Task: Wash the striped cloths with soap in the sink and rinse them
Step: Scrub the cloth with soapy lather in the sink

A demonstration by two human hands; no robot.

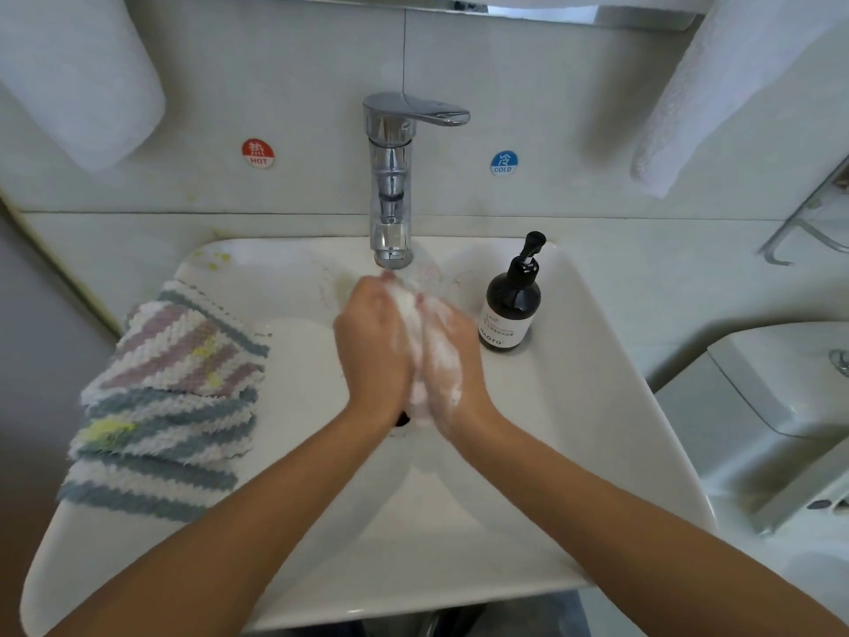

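Several striped cloths (170, 397), grey, pink and white with yellow stains, lie stacked on the left rim of the white sink (574, 406). My left hand (372, 347) and my right hand (448, 360) press palm to palm over the basin, just under the chrome faucet (390, 177). White soap foam covers both palms and the right hand's back. Neither hand holds a cloth. Water seems to run from the spout onto my fingertips. A dark pump soap bottle (510, 305) stands on the sink's right ledge, beside my right hand.
White towels hang at the upper left (78, 75) and upper right (735, 85). Hot (257, 153) and cold (503, 163) stickers flank the faucet on the wall. A toilet tank (781, 383) stands to the right of the sink.
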